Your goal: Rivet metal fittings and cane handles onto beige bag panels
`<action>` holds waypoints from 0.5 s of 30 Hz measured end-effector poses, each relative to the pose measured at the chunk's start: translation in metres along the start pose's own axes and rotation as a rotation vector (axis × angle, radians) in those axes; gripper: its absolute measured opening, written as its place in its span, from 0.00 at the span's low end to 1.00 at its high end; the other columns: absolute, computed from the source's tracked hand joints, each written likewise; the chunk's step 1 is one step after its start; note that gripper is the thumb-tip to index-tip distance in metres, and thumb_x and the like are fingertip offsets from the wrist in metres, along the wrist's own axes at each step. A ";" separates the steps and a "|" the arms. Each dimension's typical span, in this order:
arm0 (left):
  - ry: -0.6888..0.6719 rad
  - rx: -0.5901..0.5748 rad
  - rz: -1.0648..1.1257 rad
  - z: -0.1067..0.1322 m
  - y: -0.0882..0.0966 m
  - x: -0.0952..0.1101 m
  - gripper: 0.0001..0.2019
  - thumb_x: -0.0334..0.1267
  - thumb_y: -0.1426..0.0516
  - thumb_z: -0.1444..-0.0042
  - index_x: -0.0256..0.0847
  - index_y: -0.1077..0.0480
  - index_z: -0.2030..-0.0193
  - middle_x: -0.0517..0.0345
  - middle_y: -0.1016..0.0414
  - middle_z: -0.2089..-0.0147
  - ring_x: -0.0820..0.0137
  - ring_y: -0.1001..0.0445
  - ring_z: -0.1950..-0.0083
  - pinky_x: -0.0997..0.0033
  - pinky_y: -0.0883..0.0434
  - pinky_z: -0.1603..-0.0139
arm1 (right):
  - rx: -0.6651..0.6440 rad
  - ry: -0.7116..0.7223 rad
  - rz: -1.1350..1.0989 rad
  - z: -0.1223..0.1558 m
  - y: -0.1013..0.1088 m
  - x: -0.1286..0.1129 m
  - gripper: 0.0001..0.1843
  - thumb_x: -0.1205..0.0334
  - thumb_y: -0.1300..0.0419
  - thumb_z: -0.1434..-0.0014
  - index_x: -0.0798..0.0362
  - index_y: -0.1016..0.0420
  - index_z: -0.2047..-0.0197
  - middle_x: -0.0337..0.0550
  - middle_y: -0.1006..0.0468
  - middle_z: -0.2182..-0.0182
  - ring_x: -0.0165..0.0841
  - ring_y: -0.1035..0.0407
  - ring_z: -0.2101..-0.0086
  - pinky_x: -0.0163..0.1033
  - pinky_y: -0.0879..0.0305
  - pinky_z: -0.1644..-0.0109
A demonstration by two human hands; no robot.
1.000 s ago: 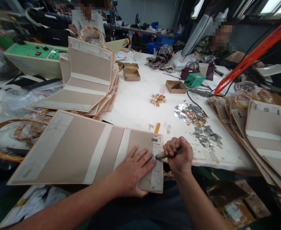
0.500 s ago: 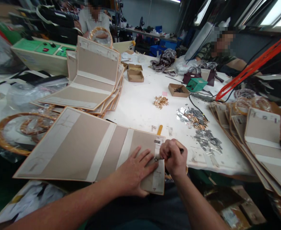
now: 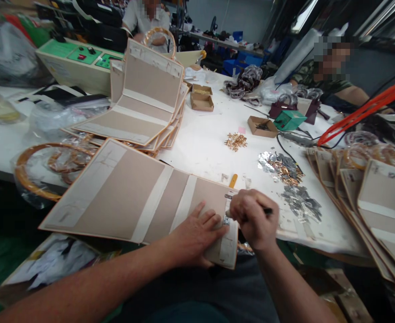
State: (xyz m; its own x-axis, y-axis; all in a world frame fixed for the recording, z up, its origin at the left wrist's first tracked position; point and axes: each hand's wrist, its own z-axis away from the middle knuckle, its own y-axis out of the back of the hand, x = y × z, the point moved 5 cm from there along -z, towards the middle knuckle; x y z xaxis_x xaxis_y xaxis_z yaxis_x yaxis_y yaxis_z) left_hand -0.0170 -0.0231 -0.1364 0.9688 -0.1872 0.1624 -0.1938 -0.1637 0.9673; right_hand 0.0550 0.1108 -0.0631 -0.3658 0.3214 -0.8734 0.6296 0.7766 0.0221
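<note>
A flat tan bag panel (image 3: 130, 193) with pale strips lies across the table's near edge. My left hand (image 3: 193, 235) rests on its right end with fingers spread flat, holding it down. My right hand (image 3: 254, 217) is closed round a slim hand tool (image 3: 267, 210), its tip against a small metal fitting (image 3: 226, 220) on the panel's pale right strip. A second small metal fitting (image 3: 229, 196) sits higher on the same strip.
Stacks of similar panels (image 3: 143, 107) stand behind and to the right (image 3: 368, 197). Gold clips (image 3: 236, 141), silver metal parts (image 3: 294, 193), small cardboard boxes (image 3: 201, 101), ring handles (image 3: 49, 168) and a green-topped machine (image 3: 79, 63) lie around. Two other people sit across the table.
The view has swung left and down a little. My right hand has turned over the fitting, its tool handle now pointing right. My left hand stays flat on the panel.
</note>
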 end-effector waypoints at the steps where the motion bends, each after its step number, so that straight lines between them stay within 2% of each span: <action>1: 0.002 -0.005 -0.001 0.001 -0.001 0.000 0.50 0.62 0.34 0.51 0.44 0.46 0.25 0.43 0.37 0.33 0.50 0.42 0.31 0.35 0.66 0.21 | -0.019 -0.024 0.047 0.001 0.000 0.003 0.26 0.54 0.41 0.30 0.54 0.39 0.78 0.40 0.37 0.80 0.29 0.41 0.77 0.38 0.44 0.71; 4: -0.001 -0.023 0.006 0.002 -0.002 -0.001 0.47 0.63 0.37 0.47 0.44 0.45 0.26 0.42 0.36 0.34 0.50 0.41 0.31 0.34 0.64 0.21 | 0.012 -0.077 0.091 0.003 0.004 0.007 0.25 0.56 0.41 0.29 0.55 0.38 0.77 0.40 0.37 0.80 0.29 0.41 0.77 0.38 0.45 0.71; 9: 0.002 -0.032 0.010 0.001 -0.001 -0.001 0.51 0.61 0.34 0.50 0.44 0.46 0.25 0.41 0.38 0.31 0.49 0.43 0.29 0.35 0.67 0.21 | 0.049 0.019 -0.066 0.004 0.004 0.001 0.24 0.54 0.40 0.31 0.54 0.39 0.77 0.39 0.37 0.80 0.29 0.40 0.77 0.39 0.43 0.71; 13: 0.028 -0.051 0.014 0.002 0.002 0.003 0.47 0.62 0.37 0.47 0.43 0.46 0.25 0.41 0.37 0.32 0.49 0.42 0.29 0.36 0.66 0.20 | 0.098 -0.091 0.094 0.010 0.016 0.013 0.27 0.52 0.42 0.29 0.55 0.40 0.78 0.39 0.38 0.81 0.28 0.43 0.78 0.37 0.46 0.72; 15: 0.043 -0.067 0.012 0.005 -0.004 0.005 0.47 0.60 0.38 0.45 0.43 0.47 0.24 0.41 0.38 0.30 0.48 0.45 0.27 0.35 0.68 0.21 | 0.073 -0.096 0.187 0.024 0.024 0.006 0.27 0.53 0.42 0.29 0.55 0.40 0.78 0.40 0.38 0.80 0.28 0.43 0.77 0.37 0.46 0.71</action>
State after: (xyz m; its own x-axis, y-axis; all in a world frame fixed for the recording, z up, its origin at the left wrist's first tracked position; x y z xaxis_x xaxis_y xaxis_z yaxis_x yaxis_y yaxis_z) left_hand -0.0124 -0.0287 -0.1402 0.9723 -0.1472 0.1813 -0.1964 -0.0958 0.9758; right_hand 0.0845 0.1188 -0.0789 -0.1731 0.4007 -0.8997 0.7299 0.6655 0.1560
